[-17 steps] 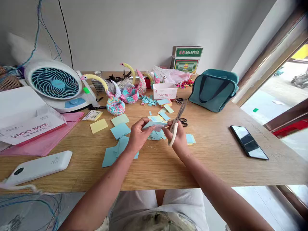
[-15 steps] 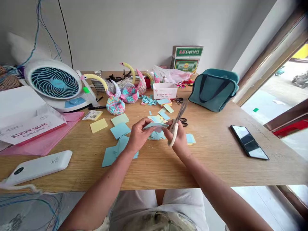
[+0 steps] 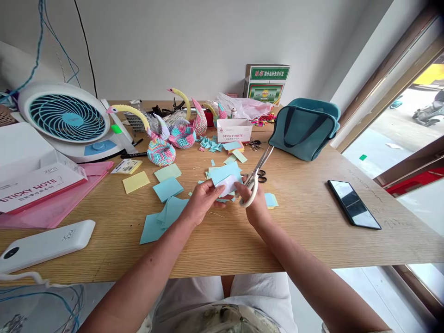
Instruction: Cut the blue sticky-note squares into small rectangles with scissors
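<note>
Between my two hands is a light blue sheet of note paper (image 3: 227,173), with a paler piece showing at its near side. My left hand (image 3: 204,200) pinches its left edge. With thumb and fingertips my right hand (image 3: 255,202) touches the right edge, while also holding white-handled scissors (image 3: 255,181) whose blades point away and up to the right. Beneath the hands are small blue cut pieces, partly hidden. Larger blue sheets (image 3: 155,226) lie to the left of my left hand, and a small blue and yellow stack (image 3: 271,200) is right of my right hand.
Folded-paper swans (image 3: 161,150) stand at the back left beside a white fan (image 3: 71,119). A sticky note box (image 3: 235,131) and a teal bag (image 3: 305,132) are farther back. A phone (image 3: 354,204) lies on the right, a white power bank (image 3: 48,245) on the left.
The blue paper has tilted from nearly edge-on to showing its face and a paler piece. My hands stay close together, and the whole view has shifted slightly.
</note>
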